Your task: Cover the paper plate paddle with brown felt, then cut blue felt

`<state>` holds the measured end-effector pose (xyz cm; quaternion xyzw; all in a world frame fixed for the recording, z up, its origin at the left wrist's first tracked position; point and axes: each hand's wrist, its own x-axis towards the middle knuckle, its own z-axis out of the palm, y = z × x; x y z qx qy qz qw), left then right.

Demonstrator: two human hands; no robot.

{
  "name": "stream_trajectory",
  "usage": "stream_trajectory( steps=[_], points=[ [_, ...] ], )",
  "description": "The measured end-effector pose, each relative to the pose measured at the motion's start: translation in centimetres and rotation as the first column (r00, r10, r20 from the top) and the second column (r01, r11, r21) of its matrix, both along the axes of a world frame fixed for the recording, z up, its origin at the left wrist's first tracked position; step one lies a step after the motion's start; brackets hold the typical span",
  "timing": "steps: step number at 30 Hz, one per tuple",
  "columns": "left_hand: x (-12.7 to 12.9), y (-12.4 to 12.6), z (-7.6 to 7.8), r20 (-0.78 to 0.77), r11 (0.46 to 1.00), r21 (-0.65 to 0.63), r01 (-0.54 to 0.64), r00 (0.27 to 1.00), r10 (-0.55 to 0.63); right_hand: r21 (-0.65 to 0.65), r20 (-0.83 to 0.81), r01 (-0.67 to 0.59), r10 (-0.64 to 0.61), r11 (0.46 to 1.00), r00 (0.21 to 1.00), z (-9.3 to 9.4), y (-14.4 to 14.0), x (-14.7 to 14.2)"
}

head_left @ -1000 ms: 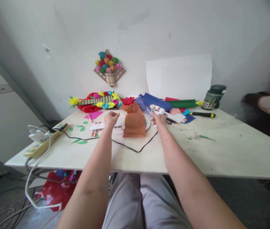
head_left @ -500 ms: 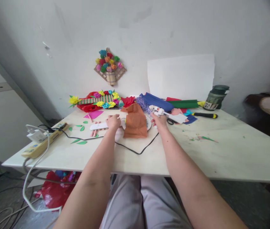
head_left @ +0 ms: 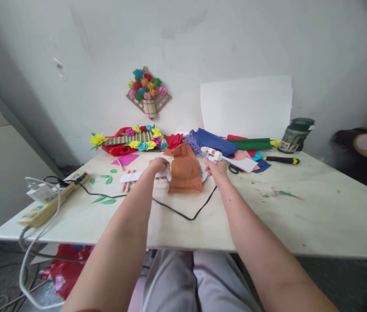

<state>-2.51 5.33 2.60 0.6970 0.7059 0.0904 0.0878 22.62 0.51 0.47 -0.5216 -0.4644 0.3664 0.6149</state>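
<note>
My left hand (head_left: 158, 165) is over a long white cardboard strip (head_left: 131, 176), with its fingers curled together near the left edge of the orange-brown crepe paper (head_left: 186, 171). What those fingers pinch, if anything, is too small to see. The crepe paper lies across a round white piece (head_left: 204, 174) that shows at its sides. My right hand (head_left: 216, 170) is closed around a white hot glue gun (head_left: 212, 154), to the right of the paper. A black cord (head_left: 183, 215) runs across the table up to that hand.
A yellowish power strip (head_left: 52, 203) with plugs lies at the left, green paper leaves (head_left: 108, 201) beside it. Behind are a flower-decorated piece (head_left: 131, 138), blue crepe paper (head_left: 214, 142), scissors (head_left: 234, 169), a black-yellow handled tool (head_left: 282, 160) and a bottle (head_left: 296, 135).
My left hand has shifted slightly right along the white strip, toward the crepe paper. My right hand keeps hold of the glue gun. The view has tilted a little.
</note>
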Motion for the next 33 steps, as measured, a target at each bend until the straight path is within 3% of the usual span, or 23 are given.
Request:
stream_trajectory(
  steps=[7, 12, 15, 19, 22, 28, 33],
  points=[
    [0.4, -1.4, 1.3, -0.025, 0.992, 0.026, -0.120, 0.992, 0.121, -0.018, -0.004, 0.042, -0.042, 0.999, 0.999, -0.5, 0.5, 0.1],
    [1.0, -3.1, 2.1, -0.087, 0.989, 0.099, -0.109, 0.989, 0.118, -0.012, -0.009, 0.059, -0.059, 0.998, 0.998, -0.4, 0.4, 0.0],
    [1.2, -3.6, 2.4, 0.001, 0.991, 0.077, -0.107, 0.994, 0.107, 0.003, -0.013, 0.062, -0.062, 0.998, 0.998, -0.5, 0.4, 0.0],
    [1.5, -3.7, 2.8, 0.224, 0.989, -0.064, -0.131, 0.964, 0.142, 0.023, -0.012, 0.064, -0.063, 0.998, 0.998, -0.4, 0.4, 0.0],
    [1.5, -3.6, 2.9, 0.257, 0.984, -0.100, -0.146, 0.952, 0.168, 0.026, -0.014, 0.064, -0.063, 0.998, 0.998, -0.3, 0.3, 0.0],
    [0.1, -2.9, 1.1, 0.207, 0.987, 0.013, -0.158, 0.966, 0.152, 0.016, -0.005, 0.066, -0.066, 0.998, 0.998, -0.2, 0.2, 0.1],
    [-0.6, -1.4, -1.1, 0.322, 0.996, 0.008, -0.094, 0.943, 0.086, 0.007, -0.005, 0.044, -0.044, 0.999, 0.999, -0.3, 0.2, -0.1]
  ],
)
